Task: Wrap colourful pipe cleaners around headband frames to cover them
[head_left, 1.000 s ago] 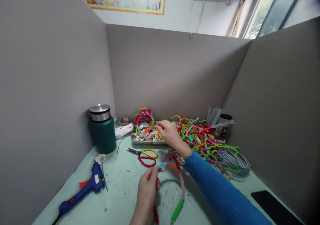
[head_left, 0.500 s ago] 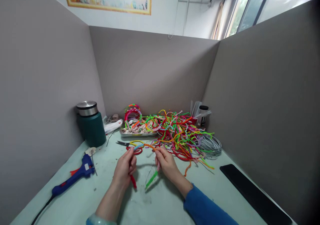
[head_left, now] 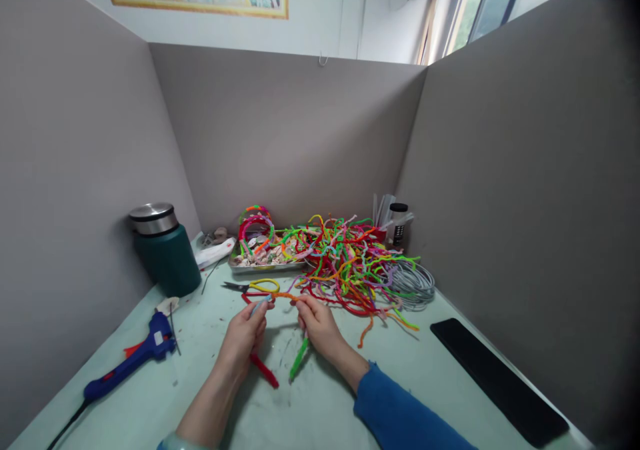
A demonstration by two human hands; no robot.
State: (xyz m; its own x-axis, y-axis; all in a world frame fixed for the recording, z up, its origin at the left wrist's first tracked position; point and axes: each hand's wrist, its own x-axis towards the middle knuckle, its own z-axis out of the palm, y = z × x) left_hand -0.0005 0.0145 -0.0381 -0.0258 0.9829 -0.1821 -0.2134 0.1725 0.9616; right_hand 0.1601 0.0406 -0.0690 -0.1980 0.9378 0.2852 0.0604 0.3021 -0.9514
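Both my hands hold a curved headband (head_left: 280,296) wrapped in coloured pipe cleaners, just above the pale green table. My left hand (head_left: 245,337) pinches its left side, where a red end (head_left: 265,372) hangs down. My right hand (head_left: 317,327) grips the right side, above the green end (head_left: 298,360). The orange and blue top of the arc shows between the two hands. Behind them lies a tangled heap of pipe cleaners (head_left: 350,260) in many colours.
Scissors with yellow and red handles (head_left: 253,287) lie behind the headband. A metal tray (head_left: 265,258) holds small pieces and finished headbands. At left are a green flask (head_left: 163,250) and a blue glue gun (head_left: 133,357). Grey wire coil (head_left: 413,280) and black phone (head_left: 497,380) at right.
My right hand came back from the tray and took hold of the headband's right side. The view shifted, so everything sits further left and lower.
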